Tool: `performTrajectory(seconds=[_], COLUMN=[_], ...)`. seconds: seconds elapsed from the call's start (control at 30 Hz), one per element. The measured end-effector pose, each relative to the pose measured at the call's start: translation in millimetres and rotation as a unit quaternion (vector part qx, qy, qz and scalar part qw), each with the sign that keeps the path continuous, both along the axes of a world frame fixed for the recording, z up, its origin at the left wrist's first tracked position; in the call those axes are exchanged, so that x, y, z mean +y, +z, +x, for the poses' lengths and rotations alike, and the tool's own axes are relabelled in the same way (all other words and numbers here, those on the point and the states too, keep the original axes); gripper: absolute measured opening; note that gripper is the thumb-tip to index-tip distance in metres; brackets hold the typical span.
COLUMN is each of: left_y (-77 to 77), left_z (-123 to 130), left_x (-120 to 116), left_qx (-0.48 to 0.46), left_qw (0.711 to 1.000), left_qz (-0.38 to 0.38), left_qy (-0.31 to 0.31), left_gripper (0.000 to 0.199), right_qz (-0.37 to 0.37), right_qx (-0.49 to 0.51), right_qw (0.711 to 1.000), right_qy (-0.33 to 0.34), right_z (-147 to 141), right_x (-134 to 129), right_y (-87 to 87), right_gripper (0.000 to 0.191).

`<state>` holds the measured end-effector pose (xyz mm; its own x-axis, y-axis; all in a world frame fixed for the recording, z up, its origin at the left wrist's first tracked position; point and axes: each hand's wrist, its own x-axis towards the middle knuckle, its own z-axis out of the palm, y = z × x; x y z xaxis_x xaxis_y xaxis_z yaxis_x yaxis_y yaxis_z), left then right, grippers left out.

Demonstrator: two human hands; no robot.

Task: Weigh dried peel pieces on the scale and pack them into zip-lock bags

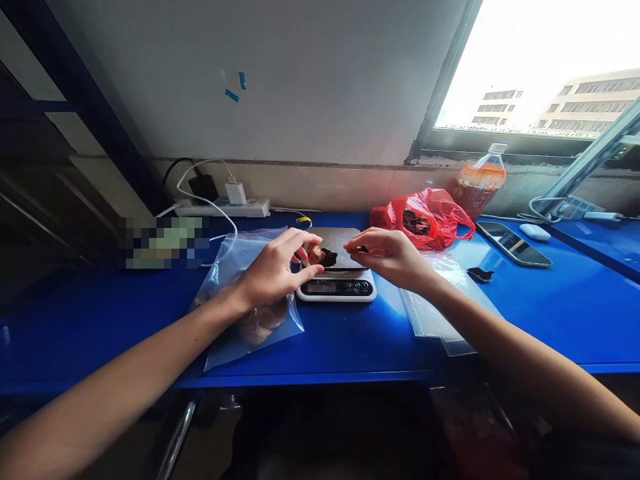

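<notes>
A small white digital scale [337, 288] with a grey metal plate sits on the blue table [340, 350]. Over the plate's left side, my left hand [283, 267] has its thumb and fingers around a brown rough lump [315, 254]. A dark curved piece [329, 258] is right beside the lump; whether it rests on the plate is unclear. My right hand [393, 257] pinches a small dark piece [359, 249] above the plate's right edge. Under my left wrist lies a clear bag [260, 328] with pinkish-brown contents.
Behind my right hand are a red plastic bag [435, 217] with dark pieces and a bottle [481, 180]. Clear flat bags [433, 313], a dark piece [481, 274], a phone [514, 244] and a white case [535, 232] lie rightward. A power strip [225, 207] lies back left.
</notes>
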<state>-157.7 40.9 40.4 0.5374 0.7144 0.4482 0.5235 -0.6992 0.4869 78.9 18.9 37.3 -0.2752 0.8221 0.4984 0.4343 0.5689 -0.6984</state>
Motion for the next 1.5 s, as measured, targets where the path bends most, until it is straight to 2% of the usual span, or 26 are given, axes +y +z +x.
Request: performTrajectory(seconds=[0.1, 0.33, 0.4, 0.5, 0.6, 0.77, 0.87, 0.97, 1.1, 1.23, 1.4, 1.5], left_y=[-0.2, -1.3, -1.4, -0.1, 1.8, 2.8, 6.4, 13.5, 18.8, 10.1, -3.6, -5.6], left_z=[0, -1, -2, -3, -3, -3, 1, 8, 21, 27, 21, 20], left_x=[0, 0, 0, 1, 3, 14, 23, 31, 38, 34, 23, 23], left_qx=[0.004, 0.013, 0.01, 0.002, -0.008, -0.042, -0.049, -0.033, -0.014, -0.009, 0.033, 0.035], left_qw=[1.0, 1.0, 1.0, 1.0, 1.0, 0.998, 0.997, 0.997, 0.998, 0.998, 0.994, 0.993], left_qz=[-0.003, 0.002, 0.011, 0.02, 0.018, -0.007, -0.012, 0.007, 0.031, 0.05, 0.104, 0.116], left_qy=[-0.004, -0.002, -0.001, 0.005, 0.019, 0.043, 0.061, 0.071, 0.059, 0.036, -0.015, 0.002], left_gripper=[0.037, 0.037, 0.037, 0.037, 0.039, 0.043, 0.042, 0.042, 0.042, 0.04, 0.038, 0.038], right_qz=[-0.023, -0.01, -0.012, 0.024, 0.039, -0.014, -0.006, 0.011, 0.028, 0.051, 0.073, 0.086], right_qx=[0.009, 0.07, 0.089, 0.108, 0.119, 0.082, 0.068, 0.088, 0.114, 0.083, 0.061, 0.057], right_qw=[1.0, 0.997, 0.996, 0.992, 0.99, 0.996, 0.998, 0.996, 0.991, 0.993, 0.994, 0.994], right_qy=[0.004, 0.01, -0.01, -0.054, -0.067, -0.027, -0.009, -0.022, -0.06, -0.069, -0.061, -0.039], right_z=[-1, 4, 9, 18, 26, 34, 41, 49, 53, 50, 46, 45], right_x=[-2, -10, -10, -5, 2, 2, -3, -7, -9, -7, -8, -10], right_y=[1.6, 17.9, 22.5, 26.5, 27.5, 21.6, 13.3, 6.1, 4.1, 2.9, -3.7, -5.7], right_gripper=[0.016, 0.015, 0.017, 0.017, 0.016, 0.015, 0.014, 0.022, 0.022, 0.026, 0.035, 0.034])
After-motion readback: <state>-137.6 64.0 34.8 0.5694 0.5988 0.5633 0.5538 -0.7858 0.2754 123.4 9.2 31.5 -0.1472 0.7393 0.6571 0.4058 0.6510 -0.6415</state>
